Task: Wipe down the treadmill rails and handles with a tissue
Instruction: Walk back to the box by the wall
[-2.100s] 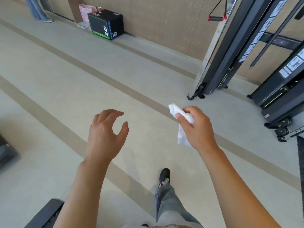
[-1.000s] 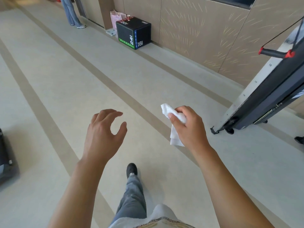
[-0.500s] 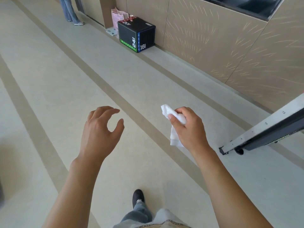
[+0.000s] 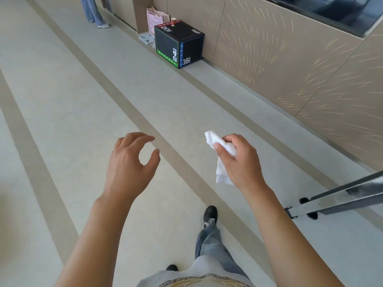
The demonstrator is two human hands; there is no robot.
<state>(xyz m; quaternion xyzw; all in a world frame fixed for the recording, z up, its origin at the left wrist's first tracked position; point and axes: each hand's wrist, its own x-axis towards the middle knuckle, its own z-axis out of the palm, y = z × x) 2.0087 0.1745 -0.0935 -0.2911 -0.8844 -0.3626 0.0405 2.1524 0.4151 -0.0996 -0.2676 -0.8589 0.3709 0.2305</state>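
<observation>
Shoe (image 4: 210, 214) planted on the floor (image 4: 62, 100), one leg forward. Left hand (image 4: 129, 164) raised, fingers loosely curled, nothing held. Tissue (image 4: 222, 160) pinched in the right hand (image 4: 240, 162), one end hanging below it. Metal frame (image 4: 335, 198) at the floor's right edge. Black box (image 4: 179, 45) against the far wall, cup (image 4: 173, 21) set on top.

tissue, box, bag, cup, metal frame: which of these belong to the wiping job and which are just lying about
Part of the job:
- tissue, gripped in the right hand
- left hand, holding nothing, fingers loosely curled

Just lying about:
- black box with numbers, by the wall
- pink bag behind it
- red cup on top of the box
- metal frame at the right edge; no treadmill is plainly in view
</observation>
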